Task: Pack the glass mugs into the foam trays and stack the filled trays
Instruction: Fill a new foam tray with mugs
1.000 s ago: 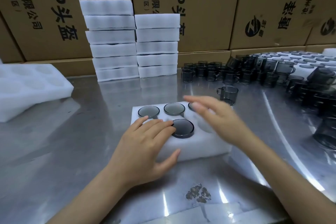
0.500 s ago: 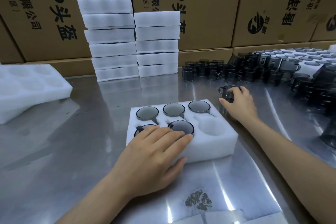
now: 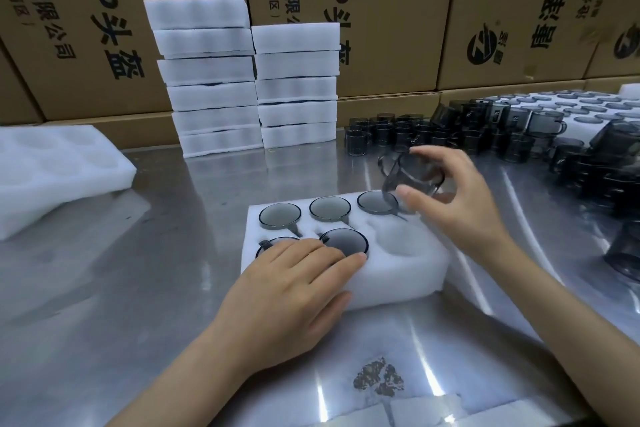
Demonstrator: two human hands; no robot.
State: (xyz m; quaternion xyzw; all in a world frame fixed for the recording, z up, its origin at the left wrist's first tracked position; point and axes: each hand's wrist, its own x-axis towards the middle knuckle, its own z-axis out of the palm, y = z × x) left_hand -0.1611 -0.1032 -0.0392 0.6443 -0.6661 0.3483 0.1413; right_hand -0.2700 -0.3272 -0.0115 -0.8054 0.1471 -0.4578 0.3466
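A white foam tray (image 3: 401, 274) lies on the steel table in front of me, with several smoky glass mugs set in its pockets. The front right pocket (image 3: 398, 241) holds nothing. My left hand (image 3: 294, 284) rests flat on the tray's front left, its fingers over the front mugs. My right hand (image 3: 457, 204) grips a glass mug (image 3: 412, 177), tilted, in the air just above the tray's back right corner.
Two stacks of filled foam trays (image 3: 249, 80) stand at the back against cardboard boxes. An empty foam tray (image 3: 52, 173) lies at the left. Many loose mugs (image 3: 485, 135) crowd the right side of the table, with more trays (image 3: 588, 104) behind them.
My right hand has taken the single mug off the table behind the tray and lifted it toward the tray. My left hand has stayed pressed on the tray.
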